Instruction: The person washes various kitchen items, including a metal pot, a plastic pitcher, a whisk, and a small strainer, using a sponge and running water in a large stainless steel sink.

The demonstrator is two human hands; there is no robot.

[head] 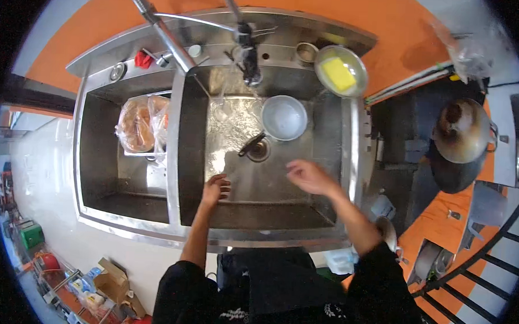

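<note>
My left hand (217, 188) hangs over the front left part of a stainless steel sink basin (258, 190), fingers apart and holding nothing. At the right of that basin, my right hand (309, 177) is held with loosely bent fingers, and I see nothing in it. A metal saucepan (284, 118) with a dark handle (252, 144) lies beyond both hands on the basin floor. Its handle points toward the front left, beside the round drain (258, 150). Shallow water ripples on the basin floor under a dark faucet head (251, 77).
In the left basin, a metal tray (139, 154) holds food in clear plastic bags (141, 122). A bowl (359, 81) with a yellow sponge (338, 74) and a small metal cup (307, 53) stand on the back ledge. A spring-hose faucet (173, 45) crosses the divider. Right stands a wok (463, 132).
</note>
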